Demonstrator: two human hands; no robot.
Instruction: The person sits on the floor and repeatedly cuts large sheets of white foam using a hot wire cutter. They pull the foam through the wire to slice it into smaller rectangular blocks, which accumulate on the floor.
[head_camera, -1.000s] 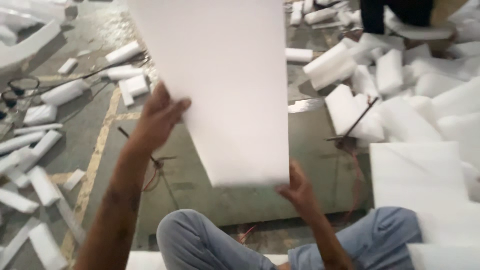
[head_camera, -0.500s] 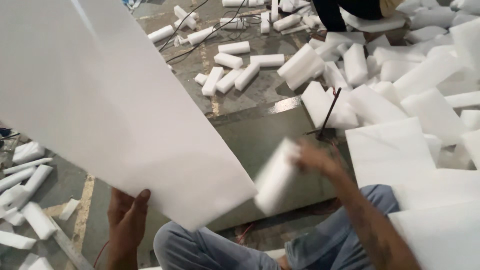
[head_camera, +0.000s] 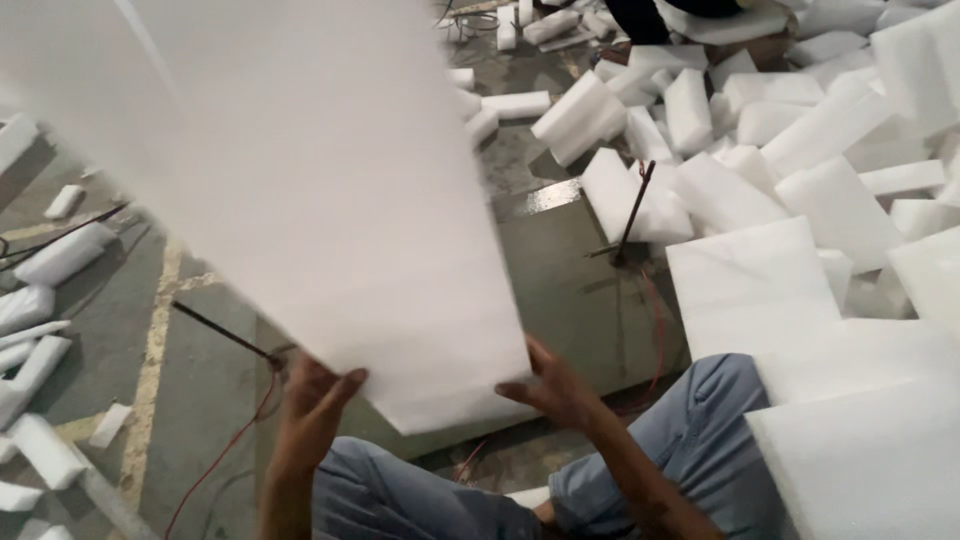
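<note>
Head view, looking down over the seated person's knees. A large white foam sheet (head_camera: 290, 190) is held up in front of the camera, tilted, filling the upper left of the view; its lower edge hangs just above the lap. The left hand (head_camera: 310, 400) grips that edge near its left end, fingers curled up over the near face. The right hand (head_camera: 545, 385) meets the lower right corner, fingers spread against the underside and thumb at the edge, so both hands grasp the same sheet. Judged from its bulk and the light two-handed hold, the sheet is probably very light, fairly stiff yet easily dented or snapped, and prone to catching air; holds set wide apart along one edge, as here, look apt. Cut foam blocks (head_camera: 690, 110) litter the concrete floor (head_camera: 200, 400), stacked foam slabs (head_camera: 860, 400) lie at right, and a thin dark rod (head_camera: 632, 212) stands among them.
</note>
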